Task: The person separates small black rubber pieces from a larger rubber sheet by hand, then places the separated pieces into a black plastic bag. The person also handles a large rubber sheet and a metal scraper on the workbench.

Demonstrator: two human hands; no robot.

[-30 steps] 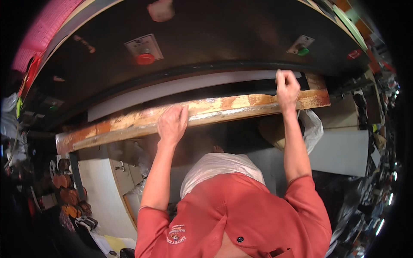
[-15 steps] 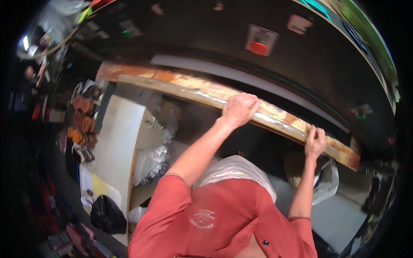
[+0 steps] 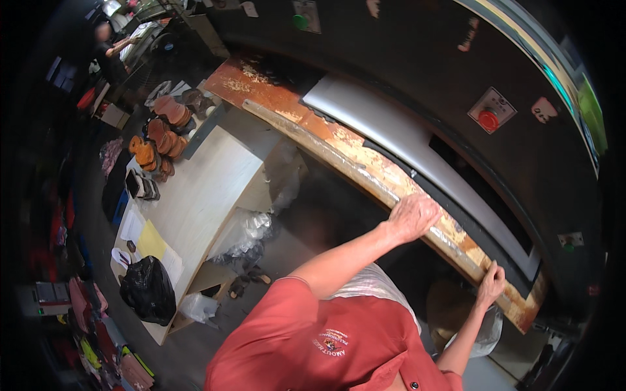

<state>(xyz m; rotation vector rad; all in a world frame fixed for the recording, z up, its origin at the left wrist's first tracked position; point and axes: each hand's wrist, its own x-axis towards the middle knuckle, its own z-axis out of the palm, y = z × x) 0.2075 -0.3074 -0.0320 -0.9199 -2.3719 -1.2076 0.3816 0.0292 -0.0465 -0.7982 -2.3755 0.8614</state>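
Note:
A long worn wooden board, its red-brown surface chipped down to pale wood, runs slantwise along the front of a dark machine. My left hand is closed over the board's front edge, right of its middle. Farther right, my right hand grips the same edge near the board's right end. The undersides of the fingers are partly hidden. Behind the board a smooth silver-grey plate lies in the machine's opening.
Red button and green button sit on the machine's front. At left, a pale table bears stacked brown and orange cut pieces, papers and a black plastic bag. A person stands far left.
My view has swung, so the board slants more steeply and more of the silver-grey plate and left table shows. Both hands still hold the board's edge.

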